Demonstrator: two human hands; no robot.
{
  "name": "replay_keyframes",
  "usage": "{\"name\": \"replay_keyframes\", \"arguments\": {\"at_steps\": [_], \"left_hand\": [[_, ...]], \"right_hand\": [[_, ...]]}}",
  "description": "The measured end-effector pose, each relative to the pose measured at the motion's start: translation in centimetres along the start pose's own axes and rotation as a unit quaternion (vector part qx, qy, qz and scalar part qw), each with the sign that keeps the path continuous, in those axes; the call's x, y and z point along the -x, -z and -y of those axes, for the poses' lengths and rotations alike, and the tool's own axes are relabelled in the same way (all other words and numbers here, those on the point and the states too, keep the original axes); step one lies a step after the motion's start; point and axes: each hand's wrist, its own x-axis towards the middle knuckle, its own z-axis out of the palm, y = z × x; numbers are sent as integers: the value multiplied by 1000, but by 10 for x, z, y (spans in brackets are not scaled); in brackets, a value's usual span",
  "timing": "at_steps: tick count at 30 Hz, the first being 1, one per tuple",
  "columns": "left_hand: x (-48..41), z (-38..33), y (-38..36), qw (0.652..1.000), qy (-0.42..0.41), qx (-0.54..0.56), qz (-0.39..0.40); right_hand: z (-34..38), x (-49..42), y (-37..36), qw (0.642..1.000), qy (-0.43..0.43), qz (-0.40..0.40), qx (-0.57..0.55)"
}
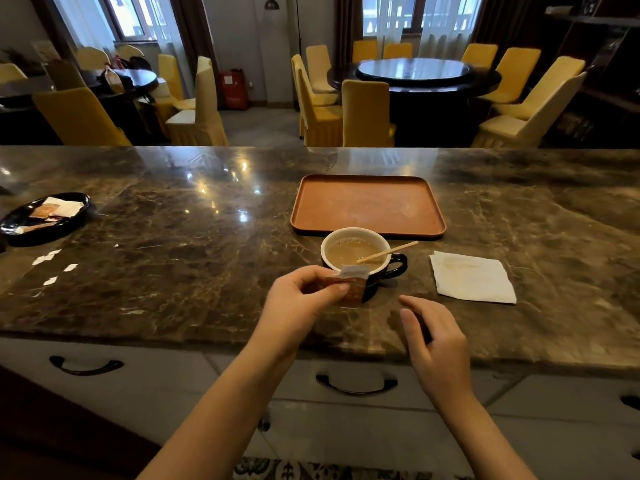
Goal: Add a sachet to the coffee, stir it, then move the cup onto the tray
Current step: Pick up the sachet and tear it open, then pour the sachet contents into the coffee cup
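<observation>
A dark cup (377, 273) with a white inside holds milky coffee on the marble counter, its handle pointing right. A wooden stirrer (391, 251) leans in it, its end sticking out to the right. My left hand (301, 299) pinches a small brown and white sachet (353, 284) upright just in front of the cup's near rim. My right hand (433, 337) hovers over the counter's front edge, right of the cup, fingers loosely apart and holding nothing. The empty brown tray (367, 204) lies directly behind the cup.
A white paper napkin (472, 277) lies right of the cup. A black dish (45, 216) with more sachets sits at the far left, with small white paper scraps (52, 268) near it. Drawers with dark handles are below the counter edge.
</observation>
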Motion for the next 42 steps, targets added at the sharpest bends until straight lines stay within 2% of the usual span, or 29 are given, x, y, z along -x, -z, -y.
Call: {"name": "replay_keyframes", "arguments": {"at_steps": [4,8,14,17,19,20,22,24,26,28,30,33,37,42], "left_hand": [[0,-7,-27,999,20,2,36],[-1,-14,-44,999,-13,-25,36],[-3,-23,-56,995,-67,-59,35],[-5,-27,-58,995,-65,-66,40],[-8,-31,-52,995,-62,-67,45],[-11,-31,-47,994,-69,-75,25],[-25,-28,-31,980,-117,-139,-77],[-43,-15,-8,946,-161,-214,-184],[-66,7,17,915,-150,-300,-226],[-89,30,37,886,-99,-407,-196],[-103,49,46,853,-49,-502,-135],[-113,70,48,809,-31,-584,-63],[-116,79,49,790,-15,-611,-47],[-115,82,47,789,-17,-612,-51]], "right_hand": [[28,-3,8,975,-63,66,-201],[46,-13,17,950,-114,51,-286],[49,-20,24,846,-235,46,-477],[52,-24,25,824,-242,56,-510],[51,-30,27,831,-240,55,-499],[49,-35,29,834,-243,50,-492],[42,-47,34,838,-251,35,-483],[38,-63,41,849,-249,37,-464],[34,-81,46,869,-236,42,-433],[32,-99,47,893,-216,61,-390],[30,-117,44,915,-199,92,-337],[29,-139,39,935,-180,126,-277],[26,-159,26,959,-127,174,-187],[26,-168,10,975,-59,195,-94]]}}
